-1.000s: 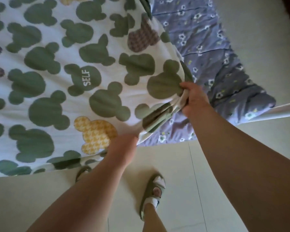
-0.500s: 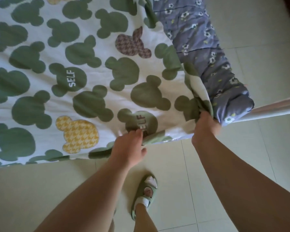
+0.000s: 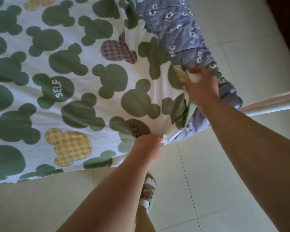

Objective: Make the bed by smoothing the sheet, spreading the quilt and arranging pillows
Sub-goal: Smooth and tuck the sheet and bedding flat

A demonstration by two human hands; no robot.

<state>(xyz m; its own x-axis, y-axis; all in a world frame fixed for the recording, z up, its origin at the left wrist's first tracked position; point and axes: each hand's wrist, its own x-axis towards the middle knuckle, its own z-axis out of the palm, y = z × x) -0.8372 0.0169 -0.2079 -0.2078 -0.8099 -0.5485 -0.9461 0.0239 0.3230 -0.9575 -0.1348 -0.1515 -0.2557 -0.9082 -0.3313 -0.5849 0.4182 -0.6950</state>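
Note:
A white quilt point(image 3: 77, 91) printed with green mouse-head shapes covers most of the bed, reaching its near edge. A purple floral sheet point(image 3: 179, 29) shows along the bed's right side and at the near right corner. My left hand point(image 3: 146, 146) grips the quilt's near edge, bunching the cloth. My right hand point(image 3: 202, 87) is closed on the quilt's folded corner, holding it over the purple sheet near the bed corner. No pillows are in view.
Pale tiled floor point(image 3: 216, 181) lies in front of and to the right of the bed. My foot in a green slipper point(image 3: 148, 191) stands close to the bed edge. A pale pink rail point(image 3: 271, 102) runs off to the right from the bed corner.
My right hand has carried the quilt corner right and up the bed's side, over the purple sheet. My left hand has closed on the near edge. The quilt lies flatter.

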